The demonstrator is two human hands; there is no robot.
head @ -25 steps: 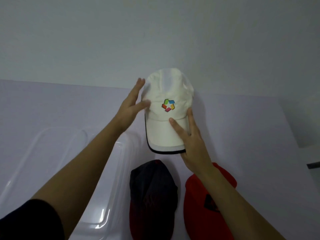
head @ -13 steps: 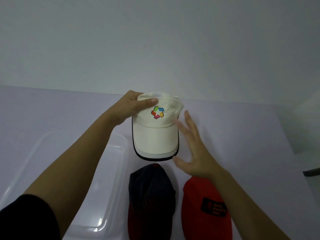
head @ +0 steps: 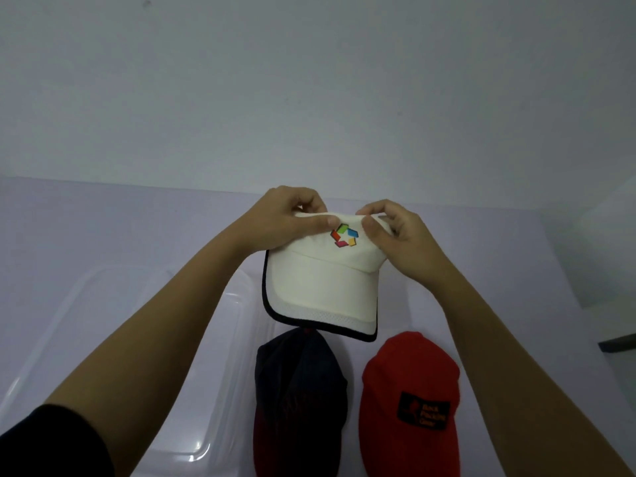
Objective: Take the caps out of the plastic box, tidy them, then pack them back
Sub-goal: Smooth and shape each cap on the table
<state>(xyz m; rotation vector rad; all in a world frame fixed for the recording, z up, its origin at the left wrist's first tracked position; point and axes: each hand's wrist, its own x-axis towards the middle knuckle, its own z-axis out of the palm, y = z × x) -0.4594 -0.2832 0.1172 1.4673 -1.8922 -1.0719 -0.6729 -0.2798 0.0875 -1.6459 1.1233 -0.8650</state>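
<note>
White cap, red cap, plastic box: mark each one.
white cap (head: 323, 287), head view, on the brim's top.
red cap (head: 409, 373), head view, on the crown above the black patch.
plastic box (head: 206, 339), head view, on its clear right-hand wall.

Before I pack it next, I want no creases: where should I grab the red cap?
Probably by the brim, coming from the near side. The red cap lies flat on the table, crown pointing away; the stiff brim nearest you should hold its shape better than the soft crown.

Clear plastic box (head: 113, 339) sits left; dark navy cap (head: 299, 390) and red cap (head: 409, 383) side by side nearest, white cap (head: 323, 287) just behind them.
</note>
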